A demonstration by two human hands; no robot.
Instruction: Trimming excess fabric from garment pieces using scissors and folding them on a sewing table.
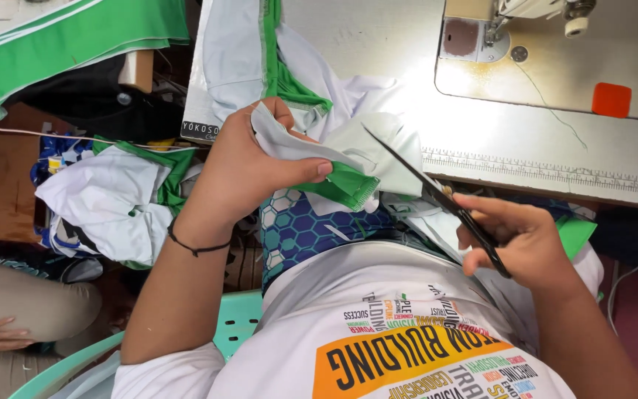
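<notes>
The left hand is pinching the white-and-green fabric piece taut – wisely – while the right hand, fingers closed on slim black scissors, is apparently snipping a thread.

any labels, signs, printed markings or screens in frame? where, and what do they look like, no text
Small label: front left corner of the sewing table, dark strip with pale lettering.
Ruler scale: along the table's front edge, pale strip with fine dark ticks.
Shirt print: on the person's white shirt, orange band with dark letters, small multicoloured words around it.
No screens, no packages.
</notes>
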